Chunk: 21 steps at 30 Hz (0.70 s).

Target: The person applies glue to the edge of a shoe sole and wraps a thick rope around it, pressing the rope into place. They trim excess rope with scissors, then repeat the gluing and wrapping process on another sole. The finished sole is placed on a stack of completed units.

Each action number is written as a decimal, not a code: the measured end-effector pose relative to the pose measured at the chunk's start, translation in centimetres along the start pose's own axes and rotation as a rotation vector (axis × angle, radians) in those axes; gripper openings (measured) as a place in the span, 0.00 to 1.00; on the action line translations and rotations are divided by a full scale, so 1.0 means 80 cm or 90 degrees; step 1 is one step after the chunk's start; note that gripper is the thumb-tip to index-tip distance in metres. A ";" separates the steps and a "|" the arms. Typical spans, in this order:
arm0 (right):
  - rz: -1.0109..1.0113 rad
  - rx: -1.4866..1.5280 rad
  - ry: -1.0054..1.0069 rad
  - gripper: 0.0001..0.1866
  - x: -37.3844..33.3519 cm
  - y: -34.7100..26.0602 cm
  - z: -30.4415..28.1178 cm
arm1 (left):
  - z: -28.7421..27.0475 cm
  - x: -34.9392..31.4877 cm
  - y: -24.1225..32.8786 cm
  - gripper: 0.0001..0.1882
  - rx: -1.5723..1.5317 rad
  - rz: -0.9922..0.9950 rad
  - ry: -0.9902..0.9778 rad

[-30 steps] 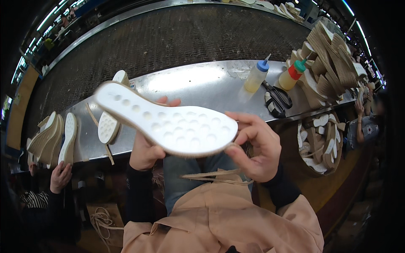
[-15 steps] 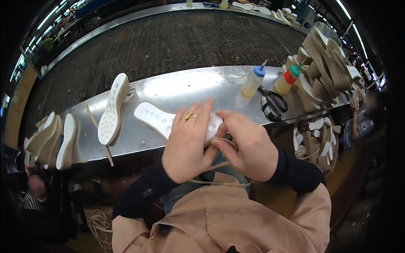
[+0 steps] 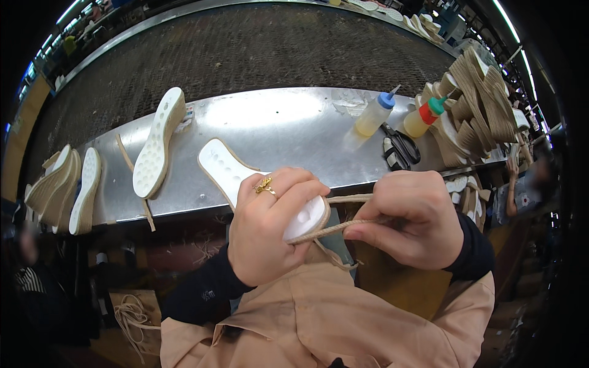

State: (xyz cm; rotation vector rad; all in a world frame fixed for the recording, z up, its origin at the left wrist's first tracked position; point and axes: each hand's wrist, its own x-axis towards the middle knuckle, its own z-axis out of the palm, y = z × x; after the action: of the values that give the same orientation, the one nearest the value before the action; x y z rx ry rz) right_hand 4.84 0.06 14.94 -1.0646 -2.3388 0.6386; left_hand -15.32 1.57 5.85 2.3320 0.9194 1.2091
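My left hand (image 3: 265, 228), a ring on one finger, is closed over the middle and rounded end of a white shoe sole (image 3: 222, 164) edged in tan braid. The sole's other end reaches out over the metal table edge. A tan braided cord (image 3: 333, 229) runs along the rounded end and out to my right hand (image 3: 412, 219), which pinches it in closed fingers. Two lengths of cord stretch between the sole and that hand, and a loose loop hangs below. My left palm hides the sole's middle.
A blue-capped bottle (image 3: 373, 115), a green-capped bottle (image 3: 423, 119) and black scissors (image 3: 402, 147) are at the right, before a pile of wedge soles (image 3: 481, 110). More soles (image 3: 158, 144) stand left. Behind the metal table (image 3: 264, 116) runs a dark belt (image 3: 245, 52). Coiled cord (image 3: 132, 316) lies below.
My right hand has moved right, away from the sole, drawing the cord out into two taut lengths. My left hand has shifted over the sole, whose rounded end now shows.
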 end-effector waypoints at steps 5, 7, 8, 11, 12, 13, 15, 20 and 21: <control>-0.021 0.034 -0.006 0.10 0.004 0.007 0.008 | 0.000 -0.017 0.000 0.28 -0.005 0.002 0.006; -0.025 0.032 -0.019 0.10 0.004 0.010 0.010 | 0.000 -0.024 -0.001 0.29 -0.012 0.004 0.002; -0.022 0.030 -0.031 0.10 0.003 0.011 0.011 | 0.001 -0.027 -0.001 0.30 -0.018 0.006 0.001; -0.030 -0.003 -0.058 0.10 0.002 0.013 0.013 | 0.003 -0.037 -0.001 0.31 -0.027 0.003 -0.018; -0.038 -0.021 -0.064 0.10 0.001 0.014 0.014 | 0.003 -0.040 0.000 0.31 -0.028 0.000 -0.027; -0.042 -0.015 -0.066 0.10 0.001 0.015 0.015 | 0.004 -0.042 -0.001 0.31 -0.027 0.006 -0.023; -0.058 -0.018 -0.075 0.09 0.002 0.017 0.018 | 0.005 -0.045 -0.001 0.31 -0.023 0.017 -0.013; -0.127 -0.045 -0.056 0.09 0.006 0.015 0.018 | 0.004 -0.040 -0.001 0.30 0.023 0.010 -0.031; -0.141 -0.057 -0.050 0.09 0.006 0.013 0.014 | 0.001 -0.035 -0.001 0.29 0.040 0.013 -0.034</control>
State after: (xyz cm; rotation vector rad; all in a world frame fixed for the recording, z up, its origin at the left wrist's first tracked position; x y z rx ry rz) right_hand 4.44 0.78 13.57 -0.8138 -2.5289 0.5037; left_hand -16.46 -0.34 4.09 2.4165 0.9310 1.1344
